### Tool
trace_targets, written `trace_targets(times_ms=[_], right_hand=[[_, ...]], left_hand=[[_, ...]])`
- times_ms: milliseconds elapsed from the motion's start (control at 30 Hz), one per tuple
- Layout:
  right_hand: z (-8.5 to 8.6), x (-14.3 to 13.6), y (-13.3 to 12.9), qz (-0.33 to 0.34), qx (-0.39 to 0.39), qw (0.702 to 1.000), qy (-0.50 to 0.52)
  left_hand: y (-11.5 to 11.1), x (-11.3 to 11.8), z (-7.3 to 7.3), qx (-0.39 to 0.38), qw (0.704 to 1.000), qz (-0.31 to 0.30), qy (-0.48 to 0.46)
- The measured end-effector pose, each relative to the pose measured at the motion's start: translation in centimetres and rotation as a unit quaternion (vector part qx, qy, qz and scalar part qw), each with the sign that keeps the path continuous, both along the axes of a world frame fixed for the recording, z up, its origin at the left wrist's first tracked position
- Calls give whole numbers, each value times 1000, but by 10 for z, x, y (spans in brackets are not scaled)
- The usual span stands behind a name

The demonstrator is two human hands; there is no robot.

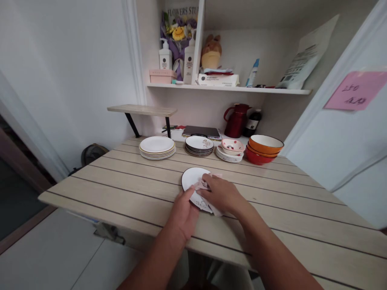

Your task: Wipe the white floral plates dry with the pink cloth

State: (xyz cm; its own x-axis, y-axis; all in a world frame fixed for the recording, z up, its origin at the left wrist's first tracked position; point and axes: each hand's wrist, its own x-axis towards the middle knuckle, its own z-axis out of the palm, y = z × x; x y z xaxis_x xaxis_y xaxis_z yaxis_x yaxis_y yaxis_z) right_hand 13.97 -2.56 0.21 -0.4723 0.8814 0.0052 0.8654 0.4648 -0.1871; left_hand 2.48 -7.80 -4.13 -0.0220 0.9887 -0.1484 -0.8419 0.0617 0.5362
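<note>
A white plate (pixel 191 176) with a dark rim and a small dark drawing is held tilted just above the slatted table, near its front edge. My left hand (pixel 185 211) grips the plate's near left rim, thumb on top and fingers underneath. In my right hand (pixel 222 195) is a crumpled pale pink cloth (pixel 202 184), pressed against the plate's face. Part of the cloth hangs down past the plate's right side. The right fingertips are bunched over the cloth and partly hidden.
Along the table's (pixel 136 181) back stand a stack of white plates (pixel 157 145), dark-rimmed plates (pixel 198 143), small plates (pixel 229 157) under a pink bowl (pixel 232 146), and orange and red bowls (pixel 264 150). Behind them are a red jug (pixel 238 121), a dark bottle (pixel 252 123) and a small raised shelf (pixel 142 110).
</note>
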Motion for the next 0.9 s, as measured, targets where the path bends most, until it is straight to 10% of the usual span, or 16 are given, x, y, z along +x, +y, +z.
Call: trace_targets(times_ms=[900], right_hand=[[-8,-1,4,53,-10,994,92]], left_hand=[[1,0,0,2,1000,7,11]])
